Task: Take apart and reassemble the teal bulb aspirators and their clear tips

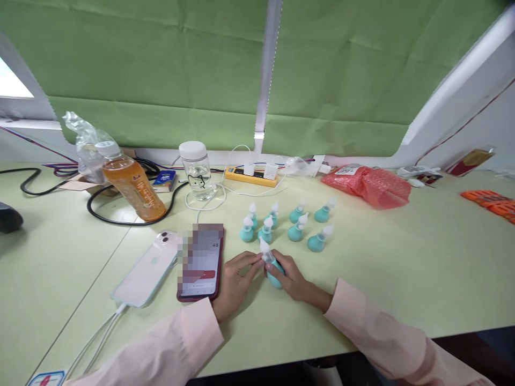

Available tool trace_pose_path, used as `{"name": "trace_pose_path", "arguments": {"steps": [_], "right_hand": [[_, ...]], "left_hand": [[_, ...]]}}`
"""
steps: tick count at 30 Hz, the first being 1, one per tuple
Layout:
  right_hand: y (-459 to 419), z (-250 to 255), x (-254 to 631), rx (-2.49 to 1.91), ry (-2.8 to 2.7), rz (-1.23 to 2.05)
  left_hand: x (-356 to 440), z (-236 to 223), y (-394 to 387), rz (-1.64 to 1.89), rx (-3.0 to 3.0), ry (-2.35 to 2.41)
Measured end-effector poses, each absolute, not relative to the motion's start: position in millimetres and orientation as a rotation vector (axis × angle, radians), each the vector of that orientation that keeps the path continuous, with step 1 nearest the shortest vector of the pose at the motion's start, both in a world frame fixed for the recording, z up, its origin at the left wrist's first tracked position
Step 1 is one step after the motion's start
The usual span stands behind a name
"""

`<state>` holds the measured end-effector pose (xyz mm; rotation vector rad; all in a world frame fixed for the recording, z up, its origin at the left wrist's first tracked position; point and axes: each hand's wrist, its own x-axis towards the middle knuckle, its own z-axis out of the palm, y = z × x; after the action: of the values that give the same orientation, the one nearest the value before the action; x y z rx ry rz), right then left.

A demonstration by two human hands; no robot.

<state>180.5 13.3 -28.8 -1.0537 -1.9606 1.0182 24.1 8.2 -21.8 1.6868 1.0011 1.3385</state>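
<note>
In the head view, a teal bulb nasal aspirator with a clear collar and white tip is held tilted above the table's near middle. My right hand wraps round its bulb, hiding part of it. The fingertips of my left hand pinch at the clear collar, just under the tip. Just beyond my hands stand several more such aspirators in loose rows, some upright and some leaning. A phone in a red case lies face up beside my left hand, its screen partly blurred.
Left of the red phone lies a pale phone with white cables. Behind are an orange drink bottle, a white-lidded clear jar and a yellow power strip. A red bubble-wrap bag lies at the back right, with orange packets farther right.
</note>
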Motion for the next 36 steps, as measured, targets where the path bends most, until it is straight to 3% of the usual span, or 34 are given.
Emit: {"name": "trace_pose_path", "arguments": {"steps": [12,22,36], "right_hand": [[16.8,-25.3,178.4,-1.094,-1.935,1.073],[16.1,-29.4,177.1,-1.13,-1.956,0.822],[14.9,-29.9,176.1,-1.145,-2.022,0.713]], "left_hand": [[24.6,-22.1,8.2,1.307,1.595,1.066],[24.7,-25.5,9.4,1.345,1.568,1.113],[24.6,-21.6,9.1,1.293,1.634,1.147]]}}
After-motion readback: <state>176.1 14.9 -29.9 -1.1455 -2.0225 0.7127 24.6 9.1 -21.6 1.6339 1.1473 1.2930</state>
